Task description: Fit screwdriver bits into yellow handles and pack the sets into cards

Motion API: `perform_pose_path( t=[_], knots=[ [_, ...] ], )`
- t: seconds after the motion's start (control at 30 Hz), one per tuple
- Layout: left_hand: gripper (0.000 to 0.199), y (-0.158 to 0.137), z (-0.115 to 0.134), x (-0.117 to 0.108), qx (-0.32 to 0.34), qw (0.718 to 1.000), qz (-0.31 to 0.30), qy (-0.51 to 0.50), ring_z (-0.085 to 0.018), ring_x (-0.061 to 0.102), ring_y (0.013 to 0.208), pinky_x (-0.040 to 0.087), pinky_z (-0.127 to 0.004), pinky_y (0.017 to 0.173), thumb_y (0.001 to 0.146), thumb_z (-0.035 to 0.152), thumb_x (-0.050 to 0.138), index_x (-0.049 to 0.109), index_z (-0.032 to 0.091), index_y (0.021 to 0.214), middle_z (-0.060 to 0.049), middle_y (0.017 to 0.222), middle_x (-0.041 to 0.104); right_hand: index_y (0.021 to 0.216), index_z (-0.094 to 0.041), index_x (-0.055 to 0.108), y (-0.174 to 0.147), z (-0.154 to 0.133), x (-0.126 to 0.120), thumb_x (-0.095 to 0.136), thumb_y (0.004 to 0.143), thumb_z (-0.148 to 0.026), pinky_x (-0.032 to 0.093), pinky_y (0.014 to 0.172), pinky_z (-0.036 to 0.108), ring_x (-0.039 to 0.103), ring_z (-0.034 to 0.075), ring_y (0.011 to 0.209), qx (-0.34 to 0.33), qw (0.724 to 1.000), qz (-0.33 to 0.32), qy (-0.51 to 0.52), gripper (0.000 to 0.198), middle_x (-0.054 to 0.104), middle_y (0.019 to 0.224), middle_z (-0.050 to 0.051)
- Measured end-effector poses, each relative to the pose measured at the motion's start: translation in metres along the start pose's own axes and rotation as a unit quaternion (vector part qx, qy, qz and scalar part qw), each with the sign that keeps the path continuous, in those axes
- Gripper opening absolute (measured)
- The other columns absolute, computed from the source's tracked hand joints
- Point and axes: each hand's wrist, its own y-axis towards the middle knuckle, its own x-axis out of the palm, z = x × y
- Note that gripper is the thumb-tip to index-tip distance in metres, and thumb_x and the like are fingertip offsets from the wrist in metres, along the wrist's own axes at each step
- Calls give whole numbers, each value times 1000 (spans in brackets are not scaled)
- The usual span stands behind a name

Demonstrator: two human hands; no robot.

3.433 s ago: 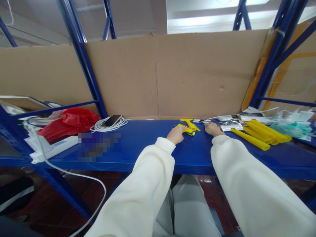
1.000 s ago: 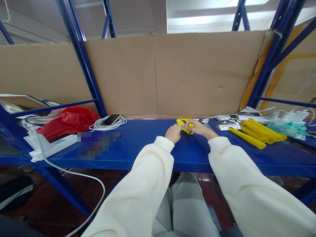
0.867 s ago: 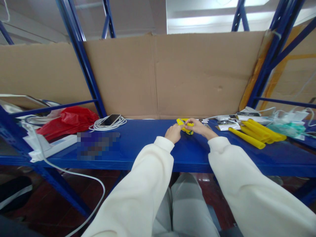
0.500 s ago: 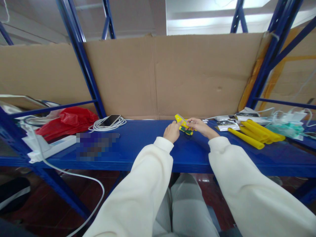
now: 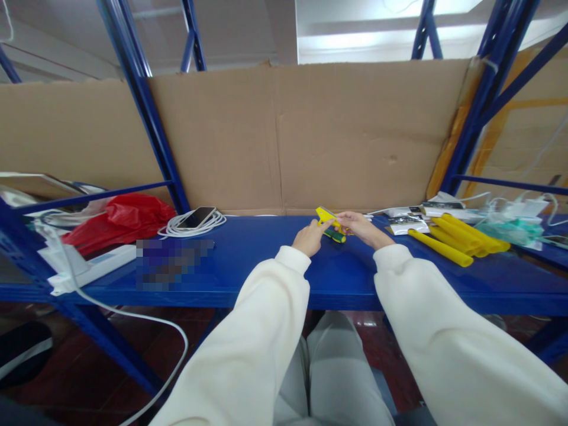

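Right fingers point(image 5: 349, 218) pinch yellow scraper point(image 5: 325, 215); red bag point(image 5: 133, 212) bunched, contents hidden.

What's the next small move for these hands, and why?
Probably steady the yellow piece with the right hand before lifting the left fingertip off it: the right hand pinches one end, the left hand touches near the wide head, and a green-and-yellow handle shows just below.
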Motion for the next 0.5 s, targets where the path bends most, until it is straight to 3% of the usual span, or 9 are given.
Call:
perform_pose_path(
  t=[0.2, 0.3, 0.37, 0.43, 0.5],
  knots=[
    [65, 1, -1, 0, -5, 1000, 11, -25, -22, 67, 96, 51, -35, 89, 90, 5, 37, 36, 32, 149, -11, 115, 54, 90, -18, 65, -1, -1, -1, 63, 84, -28, 42, 51, 20, 55, 10, 55, 14, 999, -15, 28, 13, 68, 72, 3],
    [66, 1, -3, 1, -7, 999, 15, -32, -23, 66, 97, 51, -35, 90, 90, 5, 38, 36, 32, 149, -11, 117, 54, 90, -17, 65, 1, 1, -5, 63, 86, -35, 43, 51, 20, 57, 11, 55, 22, 999, -16, 16, 18, 70, 76, 6],
    [66, 2, -5, 3, -13, 998, 27, -51, -23, 66, 98, 50, -36, 91, 89, 5, 39, 37, 31, 150, -12, 118, 55, 90, -17, 65, 5, 5, -14, 56, 90, -40, 44, 50, 21, 58, 11, 55, 29, 999, 27, -8, 25, 71, 79, 8],
    [66, 5, -7, 4, -25, 994, 50, -97, -23, 65, 101, 49, -36, 93, 89, 5, 40, 38, 30, 149, -11, 118, 57, 91, -15, 66, 8, 10, -27, 49, 93, -36, 46, 52, 22, 60, 12, 57, 39, 990, 120, -67, 27, 72, 83, 10],
    [64, 7, -8, 5, -42, 979, 79, -184, -22, 64, 102, 49, -34, 92, 88, 5, 43, 41, 28, 148, -10, 117, 60, 89, -13, 68, 9, 17, -42, 49, 91, -25, 49, 59, 25, 65, 16, 65, 69, 956, 210, -194, 22, 73, 87, 14]
  ],
)
